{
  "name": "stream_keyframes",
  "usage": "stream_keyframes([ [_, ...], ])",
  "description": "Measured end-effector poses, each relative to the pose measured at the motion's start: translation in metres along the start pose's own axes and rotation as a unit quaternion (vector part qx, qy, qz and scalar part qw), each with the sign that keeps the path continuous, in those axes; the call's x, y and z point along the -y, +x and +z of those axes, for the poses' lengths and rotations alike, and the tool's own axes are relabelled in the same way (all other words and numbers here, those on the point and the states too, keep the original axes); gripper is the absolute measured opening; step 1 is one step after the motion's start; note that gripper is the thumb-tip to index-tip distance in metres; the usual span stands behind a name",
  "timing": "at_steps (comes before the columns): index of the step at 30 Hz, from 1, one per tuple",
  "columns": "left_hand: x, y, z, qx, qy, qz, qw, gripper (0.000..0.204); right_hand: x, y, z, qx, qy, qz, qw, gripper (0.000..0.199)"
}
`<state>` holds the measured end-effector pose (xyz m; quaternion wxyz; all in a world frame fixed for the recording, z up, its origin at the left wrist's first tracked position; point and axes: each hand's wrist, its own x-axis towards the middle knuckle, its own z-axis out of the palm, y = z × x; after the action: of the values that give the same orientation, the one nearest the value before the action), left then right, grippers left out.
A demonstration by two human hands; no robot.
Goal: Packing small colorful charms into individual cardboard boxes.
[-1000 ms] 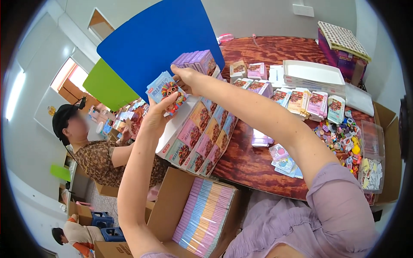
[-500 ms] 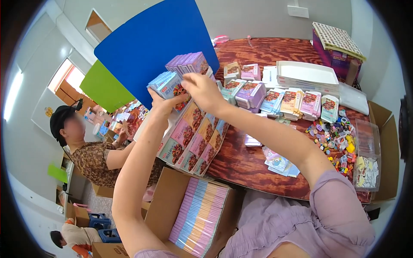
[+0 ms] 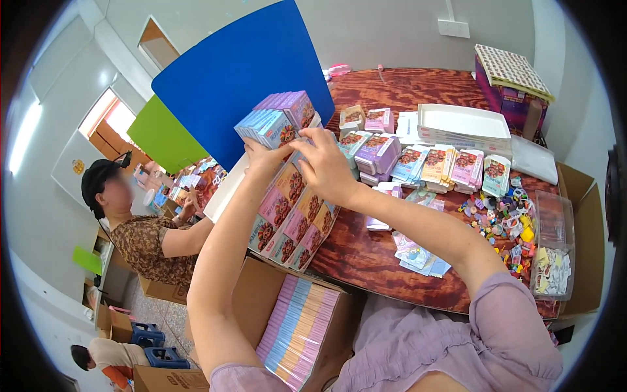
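A row of small blue boxes stands against a row of purple boxes, at the top of a large carton printed with coloured panels. Beneath the blue row, my left hand has its fingers and thumb round the near box's lower edge. My right hand is beside it, fingers apart and bent, fingertips touching the front near the blue box's corner. Nothing shows held in the right hand. A white cardboard edge sticks out left of the carton, partly hidden by my left forearm.
Stacks of small boxes line the table. Right of them lie loose small toys, a clear plastic box and white trays. Below is an open carton of wrapped packs. A blue divider stands behind; a person sits left.
The blue boxes have come down against the purple row, and my left hand moved lower with them. My right hand slid off the box top toward its front. The view shifted slightly.
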<state>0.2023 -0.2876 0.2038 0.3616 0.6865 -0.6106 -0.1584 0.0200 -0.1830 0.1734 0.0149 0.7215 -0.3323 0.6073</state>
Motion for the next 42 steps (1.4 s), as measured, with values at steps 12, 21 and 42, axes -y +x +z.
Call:
stream_keyframes([
  [12,-0.042,-0.036,-0.042,0.209,-0.131,-0.042,0.968,0.083,-0.025,-0.008,-0.001,0.002,0.019,0.07,0.997,0.041],
  [21,-0.049,-0.039,-0.041,0.122,0.199,0.118,0.965,0.045,-0.016,-0.033,-0.022,0.063,0.051,0.082,0.993,0.026],
  [42,0.004,-0.083,-0.093,0.287,0.263,0.21,0.897,0.048,-0.055,-0.184,-0.17,0.186,0.034,0.322,0.928,0.016],
])
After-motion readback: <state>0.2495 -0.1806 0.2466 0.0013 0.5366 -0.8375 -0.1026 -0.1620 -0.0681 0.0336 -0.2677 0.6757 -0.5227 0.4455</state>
